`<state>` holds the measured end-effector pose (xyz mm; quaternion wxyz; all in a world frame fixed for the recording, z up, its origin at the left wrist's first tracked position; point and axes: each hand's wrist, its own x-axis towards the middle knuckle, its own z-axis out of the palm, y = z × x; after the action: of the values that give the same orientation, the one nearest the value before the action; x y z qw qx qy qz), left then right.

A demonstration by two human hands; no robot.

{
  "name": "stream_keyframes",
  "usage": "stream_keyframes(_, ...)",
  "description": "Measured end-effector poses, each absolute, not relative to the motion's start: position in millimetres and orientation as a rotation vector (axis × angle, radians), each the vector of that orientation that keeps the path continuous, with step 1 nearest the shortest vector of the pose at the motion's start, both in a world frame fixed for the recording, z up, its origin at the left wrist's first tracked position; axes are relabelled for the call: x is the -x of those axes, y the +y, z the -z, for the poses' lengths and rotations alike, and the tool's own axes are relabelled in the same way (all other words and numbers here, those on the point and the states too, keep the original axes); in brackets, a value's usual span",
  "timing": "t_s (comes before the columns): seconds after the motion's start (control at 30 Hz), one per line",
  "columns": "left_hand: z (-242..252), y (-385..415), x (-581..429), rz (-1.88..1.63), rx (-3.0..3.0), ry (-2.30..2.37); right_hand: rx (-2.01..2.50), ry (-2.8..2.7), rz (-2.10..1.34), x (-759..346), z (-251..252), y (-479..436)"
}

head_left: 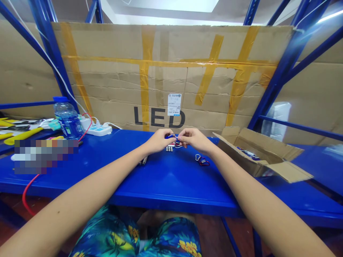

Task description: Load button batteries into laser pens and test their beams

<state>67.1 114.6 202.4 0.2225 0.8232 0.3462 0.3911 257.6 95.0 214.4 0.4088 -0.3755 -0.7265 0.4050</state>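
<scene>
My left hand [160,140] is closed on a small blue piece [169,136] with a metal tip, held just above the blue table. Close beside it on the right, my right hand [193,138] pinches at the tip end of the same piece. Its fingertips hide part of it, so its kind is unclear. Below the hands lie several small silver round parts [169,148] in a group, and red and white bits show just behind them. A silver carabiner [197,157] and a red carabiner [204,162] rest near my right forearm. Thin dark metallic pieces [144,160] lie by my left forearm.
On the right stands an open cardboard box [257,169] with blue items inside. A blue-capped bottle [68,119] and a white power strip [99,130] are at the left, near yellow-handled tools [24,135]. A large taped cardboard panel [115,89] closes off the back.
</scene>
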Motion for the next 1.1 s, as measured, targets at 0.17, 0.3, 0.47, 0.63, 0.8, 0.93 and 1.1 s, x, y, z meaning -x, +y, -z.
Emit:
stream_keyframes(0.17, -202.8, 117.0, -65.7, -1.132, -2.309, 0.932, 0.905, -1.692, -1.304, -255.9, -213.3, 93.7)
stream_keyframes(0.3, -202.4, 116.3, -66.2, -1.147, -2.354, 0.932, 0.902, -1.548, -1.411, -254.2, -211.8, 94.6)
stream_keyframes(0.47, -201.2, 114.0, -67.1, -1.185, -2.431, 0.948, 0.922, -1.505, -1.368, -252.2, -210.1, 96.4)
stream_keyframes(0.63, -200.5, 111.3, -68.0, -1.207, -2.441, 0.972, 0.919, -1.578, -1.152, -249.0, -209.3, 95.8)
stream_keyframes(0.8, -199.7, 109.9, -69.1, -1.259, -2.440, 0.987, 0.959, -1.702, -0.950, -247.0, -208.0, 95.2)
stream_keyframes(0.93, -200.8, 109.4, -70.4, -1.255, -2.408, 1.033, 0.995, -1.793, -0.789, -245.8, -203.5, 97.7)
stream_keyframes(1.1, -202.6, 108.4, -71.1, -1.232, -2.366, 1.032, 0.980, -1.840, -0.722, -245.6, -199.8, 100.6)
